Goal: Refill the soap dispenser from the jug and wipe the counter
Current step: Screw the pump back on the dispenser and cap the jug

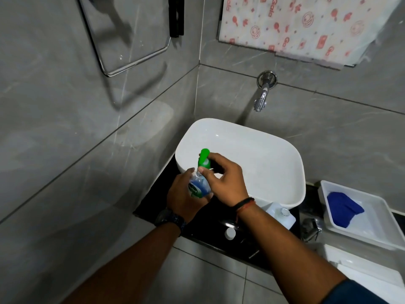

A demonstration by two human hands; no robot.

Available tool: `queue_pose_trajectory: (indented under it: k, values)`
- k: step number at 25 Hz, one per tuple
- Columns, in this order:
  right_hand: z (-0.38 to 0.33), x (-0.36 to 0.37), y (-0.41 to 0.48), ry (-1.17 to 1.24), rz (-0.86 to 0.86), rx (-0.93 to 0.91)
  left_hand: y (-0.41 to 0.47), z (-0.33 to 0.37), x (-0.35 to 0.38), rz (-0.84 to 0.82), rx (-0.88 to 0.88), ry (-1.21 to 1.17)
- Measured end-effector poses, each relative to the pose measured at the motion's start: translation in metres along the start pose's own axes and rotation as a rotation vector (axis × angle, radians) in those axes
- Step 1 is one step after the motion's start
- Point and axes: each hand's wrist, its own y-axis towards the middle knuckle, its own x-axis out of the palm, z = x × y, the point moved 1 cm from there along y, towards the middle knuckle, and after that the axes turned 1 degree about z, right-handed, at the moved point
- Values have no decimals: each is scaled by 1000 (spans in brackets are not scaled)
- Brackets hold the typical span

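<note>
The clear soap dispenser (198,187), with a blue-green label, is held above the black counter (151,202) at the left front of the white basin (241,150). My left hand (184,196) grips its body from below. My right hand (225,178) pinches the green pump head (204,158) at the bottle's neck. A translucent jug (281,216) with an open mouth stands on the counter under the basin's front rim, partly hidden by my right forearm. Its white cap (230,233) lies on the counter. A blue cloth (344,208) lies in a white tray (372,229) at right.
A chrome tap (262,97) sticks out of the grey tiled wall above the basin. A second chrome fitting (311,229) sits beside the tray. A patterned sheet (295,25) hangs at the top right, and a glass shelf (122,34) is on the left wall.
</note>
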Motion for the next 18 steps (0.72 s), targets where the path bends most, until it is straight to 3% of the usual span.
queue_pose_trajectory:
  k: [3, 10, 13, 18]
  values:
    - [11, -3, -2, -49, -60, 30, 3, 4, -2, -20, -30, -89]
    - [15, -2, -1, -26, -58, 31, 4, -1, 2, -53, -52, -59]
    - [16, 1, 0, -151, 8, 58, 4, -1, 1, -80, -33, -26]
    - [22, 5, -2, -146, -64, 80, 4, -2, 0, -57, -3, -80]
